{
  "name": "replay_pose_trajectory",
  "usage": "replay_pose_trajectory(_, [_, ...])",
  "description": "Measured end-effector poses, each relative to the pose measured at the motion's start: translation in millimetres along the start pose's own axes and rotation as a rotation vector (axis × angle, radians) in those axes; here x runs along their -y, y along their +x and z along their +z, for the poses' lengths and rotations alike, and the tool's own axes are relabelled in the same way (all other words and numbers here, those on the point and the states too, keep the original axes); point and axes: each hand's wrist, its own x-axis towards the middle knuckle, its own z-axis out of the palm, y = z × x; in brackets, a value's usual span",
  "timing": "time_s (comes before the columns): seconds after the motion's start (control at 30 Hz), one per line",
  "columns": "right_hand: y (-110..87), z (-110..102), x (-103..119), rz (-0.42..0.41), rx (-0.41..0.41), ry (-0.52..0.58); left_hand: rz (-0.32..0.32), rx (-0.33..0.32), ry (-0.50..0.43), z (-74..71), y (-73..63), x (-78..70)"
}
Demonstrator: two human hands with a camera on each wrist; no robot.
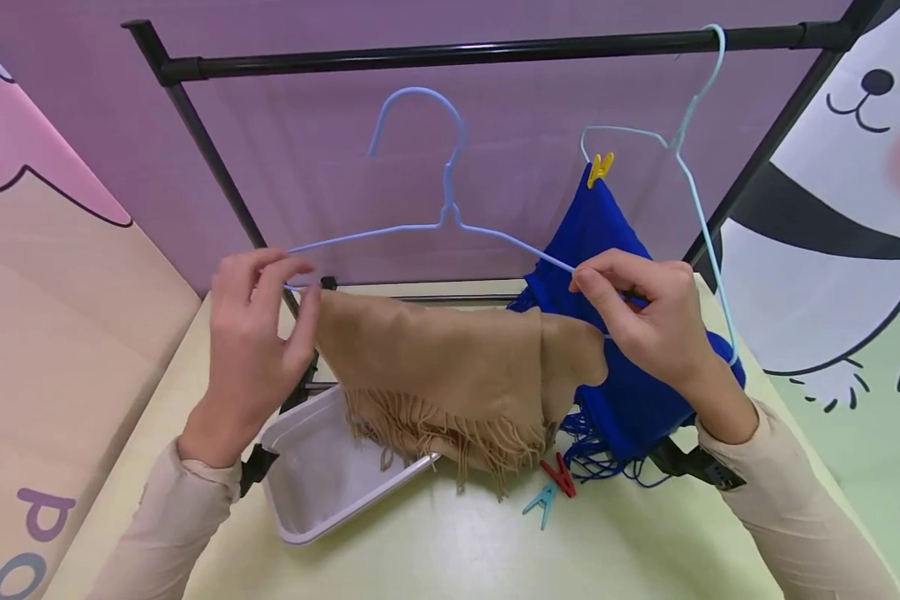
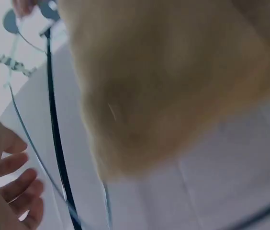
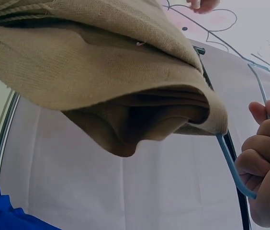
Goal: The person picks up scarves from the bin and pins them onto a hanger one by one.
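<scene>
A lilac-blue clothes hanger [image 1: 449, 192] is held up at the centre of the head view. Draped over its lower bar is a folded tan fringed scarf [image 1: 435, 346], which hangs down in front. My right hand [image 1: 648, 321] pinches the hanger's right shoulder between thumb and fingers; the right wrist view shows those fingers [image 3: 262, 148] curled beside the bar. At the hanger's left end, my left hand [image 1: 251, 329] has its thumb and fingers apart. In the left wrist view its fingers [image 2: 17, 184] look loosely bent, with nothing between them.
A black rack rail [image 1: 450, 55] crosses behind. A pale-blue hanger [image 1: 693, 179] hangs on it at right with a blue fringed scarf [image 1: 607, 242] and yellow clothespin [image 1: 601, 169]. Below are a grey tray [image 1: 300, 533], a red clothespin [image 1: 558, 477] and a light-blue one [image 1: 543, 500].
</scene>
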Motion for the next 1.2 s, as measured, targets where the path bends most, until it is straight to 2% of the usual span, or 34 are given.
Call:
replay_pose_trajectory(0.1, [2.3, 2.2, 0.5, 0.009, 0.003, 0.005, 0.066, 0.061, -0.032, 12.4, -6.2, -16.5])
replay_pose_trajectory(0.17, [3.5, 4.3, 1.1, 0.017, 0.005, 0.014, 0.078, 0.106, -0.066, 20.6, -10.7, -30.1])
replay_pose_trajectory(0.37, [8.1, 12.9, 2.7, 0.042, 0.001, 0.007, 0.06, 0.185, -0.144, 38.1, -17.4, -70.5])
replay_pose_trajectory(0.57, [10.7, 22.2, 5.5, 0.056, -0.007, 0.003, 0.015, 0.338, -0.141, 65.4, -19.7, -96.7])
replay_pose_trajectory(0.73, [9.9, 28.3, 7.6, 0.047, 0.016, -0.003, -0.066, 0.407, -0.069, 93.0, -25.0, -104.5])
replay_pose_trajectory(0.87, [7.4, 31.8, 6.0, 0.052, 0.031, -0.012, -0.065, 0.403, 0.097, 110.2, -29.0, -105.8])
replay_pose_trajectory(0.97, [6.7, 33.6, 3.8, 0.059, 0.028, -0.016, -0.057, 0.404, 0.167, 115.4, -28.9, -105.3])
replay_pose_trajectory(1.07, [7.1, 34.2, 2.9, 0.059, 0.024, -0.02, -0.099, 0.422, 0.084, 113.5, -24.9, -101.9])
replay_pose_trajectory(1.2, [8.8, 35.0, 3.6, 0.056, 0.025, -0.023, -0.196, 0.434, -0.188, 106.0, -13.5, -94.5])
